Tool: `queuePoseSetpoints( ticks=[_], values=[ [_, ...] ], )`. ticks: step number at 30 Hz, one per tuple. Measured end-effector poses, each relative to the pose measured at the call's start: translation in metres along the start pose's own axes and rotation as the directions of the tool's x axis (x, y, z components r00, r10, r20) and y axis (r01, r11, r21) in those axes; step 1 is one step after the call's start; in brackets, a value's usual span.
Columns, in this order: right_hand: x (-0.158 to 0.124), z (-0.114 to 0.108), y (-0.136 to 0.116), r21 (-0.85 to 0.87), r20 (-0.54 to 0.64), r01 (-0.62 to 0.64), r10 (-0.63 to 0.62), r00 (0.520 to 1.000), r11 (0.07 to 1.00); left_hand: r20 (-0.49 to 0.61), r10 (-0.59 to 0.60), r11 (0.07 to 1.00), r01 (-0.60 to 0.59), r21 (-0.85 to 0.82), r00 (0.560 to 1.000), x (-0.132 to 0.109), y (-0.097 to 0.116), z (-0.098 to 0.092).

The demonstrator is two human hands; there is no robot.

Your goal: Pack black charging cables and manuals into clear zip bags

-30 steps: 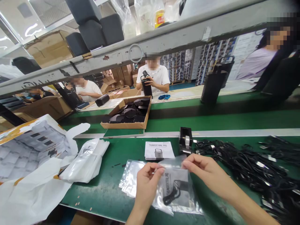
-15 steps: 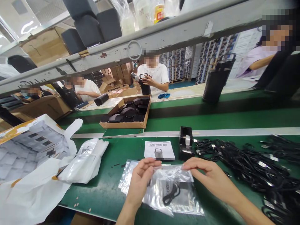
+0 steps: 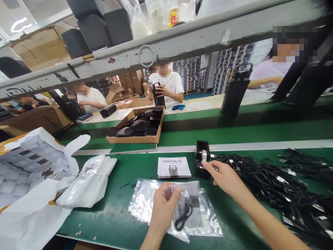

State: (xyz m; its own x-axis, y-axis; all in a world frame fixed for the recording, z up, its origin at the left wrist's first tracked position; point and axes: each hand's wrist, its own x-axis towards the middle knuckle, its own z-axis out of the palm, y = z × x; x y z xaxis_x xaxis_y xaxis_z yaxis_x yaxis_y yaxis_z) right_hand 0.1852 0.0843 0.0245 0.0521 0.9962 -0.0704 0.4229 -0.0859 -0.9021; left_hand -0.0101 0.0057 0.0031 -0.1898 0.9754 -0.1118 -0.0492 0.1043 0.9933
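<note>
The left hand [image 3: 162, 208] pinches the folded top edge of a clear bag [image 3: 194, 211] in the lower middle of the frame, thumb over the film and fingers behind it, holding the mouth shut over a coiled black cable [image 3: 183, 217] and a printed leaflet inside. The bag lies on a small stack of empty bags [image 3: 142, 201] on the green bench [image 3: 119, 205]. The right hand [image 3: 225, 177] is just right of centre, fingers loosely spread and empty, its fingertips touching or nearly touching the black tape dispenser [image 3: 202, 163]; whether it has tape between the fingers I cannot tell. The bag looks light, thin and slippery, floppy everywhere except where the cable and leaflet stiffen it, so it is probably best held at the folded mouth, where the left hand has it, or flat under the contents. Above the bag lies a white manual [image 3: 173, 167]. To the right sprawls a large heap of black cables [image 3: 281, 187]. At the left sit crumpled white wrapping [image 3: 85, 182] and a printed carton [image 3: 28, 159]. Beyond, in the upper middle, a cardboard tray [image 3: 135, 140] holds dark parts, and other people work across the line, one person [image 3: 166, 83] holding a dark cylinder
</note>
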Motion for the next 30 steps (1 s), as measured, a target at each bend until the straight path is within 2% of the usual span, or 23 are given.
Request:
queuePoseSetpoints(
  ticks=[3, 7, 11, 14, 16, 18, 21, 24, 27, 30],
  values=[
    [0.002, 0.008, -0.005, 0.113, 0.012, -0.026, 0.025, 1.000, 0.993, -0.019, 0.002, 0.999, -0.003, -0.045, 1.000, 0.000, -0.003, 0.001],
    [-0.014, 0.021, -0.003, 0.218, 0.032, -0.017, 0.010, 0.999, 0.976, -0.013, 0.001, 0.999, -0.002, -0.050, 1.000, 0.001, -0.002, 0.000],
    [-0.025, 0.029, 0.017, -0.004, -0.064, 0.110, -0.110, 0.992, 0.994, -0.017, 0.021, 0.999, -0.021, -0.030, 1.000, 0.001, 0.002, 0.000],
    [-0.031, 0.022, 0.030, -0.141, -0.082, 0.125, -0.137, 0.987, 0.982, -0.035, 0.030, 1.000, -0.030, -0.006, 0.999, -0.001, 0.005, -0.001],
    [-0.041, 0.015, 0.028, -0.120, -0.015, 0.103, -0.106, 0.994, 0.987, -0.045, 0.044, 0.999, -0.043, 0.016, 0.998, -0.002, 0.008, -0.002],
    [-0.056, 0.014, 0.016, -0.006, 0.128, 0.055, -0.054, 0.990, 0.998, -0.067, 0.068, 0.997, -0.065, 0.045, 0.995, -0.004, 0.010, 0.000],
    [-0.077, 0.027, -0.008, 0.229, 0.344, -0.094, 0.010, 0.939, 0.969, -0.091, 0.101, 0.992, -0.094, 0.080, 0.991, -0.009, 0.013, 0.006],
    [-0.081, 0.049, -0.023, 0.328, 0.365, -0.211, 0.083, 0.927, 0.921, -0.109, 0.120, 0.988, -0.108, 0.106, 0.987, -0.017, 0.015, 0.013],
    [-0.076, 0.061, -0.025, 0.291, 0.366, -0.244, 0.128, 0.922, 0.925, -0.176, 0.160, 0.981, -0.136, 0.137, 0.971, -0.026, 0.016, 0.017],
    [-0.073, 0.063, -0.023, 0.122, 0.427, -0.221, 0.150, 0.892, 0.968, -0.221, 0.156, 0.982, -0.128, 0.138, 0.963, -0.032, 0.016, 0.017]
  ],
)
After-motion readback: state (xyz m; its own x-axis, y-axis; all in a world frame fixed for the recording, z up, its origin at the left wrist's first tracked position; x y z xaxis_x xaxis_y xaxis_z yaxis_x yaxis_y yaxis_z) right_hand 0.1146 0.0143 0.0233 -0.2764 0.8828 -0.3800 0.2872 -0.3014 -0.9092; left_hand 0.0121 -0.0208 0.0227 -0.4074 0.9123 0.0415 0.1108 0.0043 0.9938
